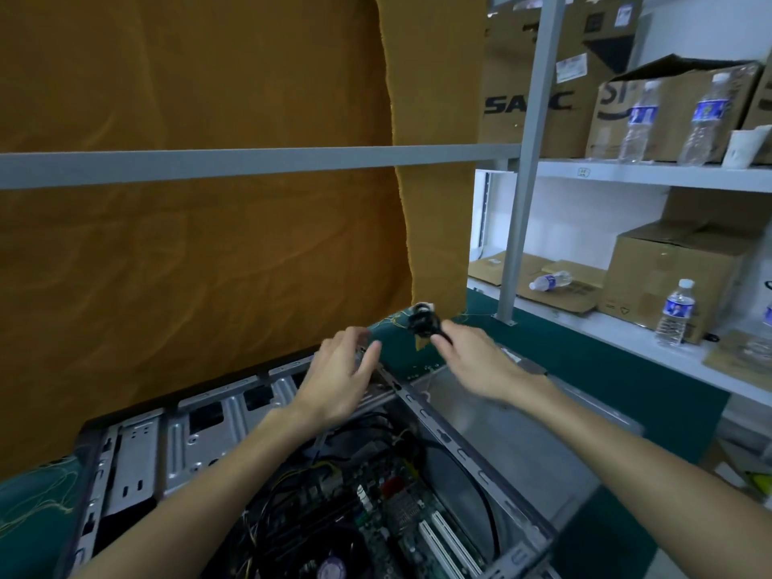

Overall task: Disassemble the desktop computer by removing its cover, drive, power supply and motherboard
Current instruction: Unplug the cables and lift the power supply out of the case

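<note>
The desktop case (pixel 138 449) lies on its side with no cover, its grey metal frame showing. Inside it sit the green motherboard (pixel 388 520), a black fan and black cables. My left hand (pixel 338 374) is over the case's far corner, fingers loosely spread and touching the metal edge there. My right hand (pixel 476 357) reaches past the case's far right rail and pinches a small black plug-like part (pixel 422 321) above the green mat. A flat grey panel (pixel 514 436) lies to the right of the case.
An orange cloth (pixel 188 244) hangs behind the case. A grey shelf post (pixel 526 160) stands at the right. White shelves hold cardboard boxes (pixel 676 277) and several water bottles (pixel 674 313). The green mat (pixel 605 369) covers the table.
</note>
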### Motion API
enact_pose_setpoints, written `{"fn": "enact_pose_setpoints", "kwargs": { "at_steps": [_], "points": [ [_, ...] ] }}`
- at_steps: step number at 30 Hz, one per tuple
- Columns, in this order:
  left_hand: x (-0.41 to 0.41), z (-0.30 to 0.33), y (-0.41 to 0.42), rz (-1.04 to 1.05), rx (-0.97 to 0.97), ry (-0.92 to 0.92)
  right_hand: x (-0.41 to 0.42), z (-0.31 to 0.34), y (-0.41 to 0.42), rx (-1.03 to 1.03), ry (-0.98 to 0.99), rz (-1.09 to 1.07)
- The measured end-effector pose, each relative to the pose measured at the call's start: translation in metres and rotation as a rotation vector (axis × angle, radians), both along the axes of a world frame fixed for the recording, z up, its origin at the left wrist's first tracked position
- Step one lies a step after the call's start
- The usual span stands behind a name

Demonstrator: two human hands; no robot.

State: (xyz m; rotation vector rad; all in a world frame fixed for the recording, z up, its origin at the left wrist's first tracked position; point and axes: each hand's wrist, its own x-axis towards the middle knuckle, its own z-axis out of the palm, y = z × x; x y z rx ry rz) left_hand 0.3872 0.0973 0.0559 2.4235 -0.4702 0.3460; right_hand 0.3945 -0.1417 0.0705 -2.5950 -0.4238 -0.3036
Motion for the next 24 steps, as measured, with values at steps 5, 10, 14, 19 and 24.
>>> {"fn": "enact_pose_setpoints", "kwargs": {
  "at_steps": [5, 10, 14, 19, 24],
  "points": [
    [0.011, -0.018, 0.008, 0.039, 0.101, 0.043, 0.052, -0.038, -0.065, -0.072, 0.133, -0.325],
    [0.018, -0.027, 0.011, 0.029, 0.099, 0.007, 0.087, -0.080, -0.100, -0.310, 0.146, -0.457],
    [0.019, -0.029, 0.014, 0.020, 0.098, -0.015, 0.103, -0.107, -0.113, -0.426, 0.150, -0.440],
    [0.018, -0.029, 0.013, 0.026, 0.098, -0.039, 0.114, -0.123, -0.127, -0.571, 0.083, -0.533],
    [0.016, -0.027, 0.011, 0.032, 0.087, -0.031, 0.124, -0.127, -0.128, -0.566, 0.141, -0.584]
  ]
}}
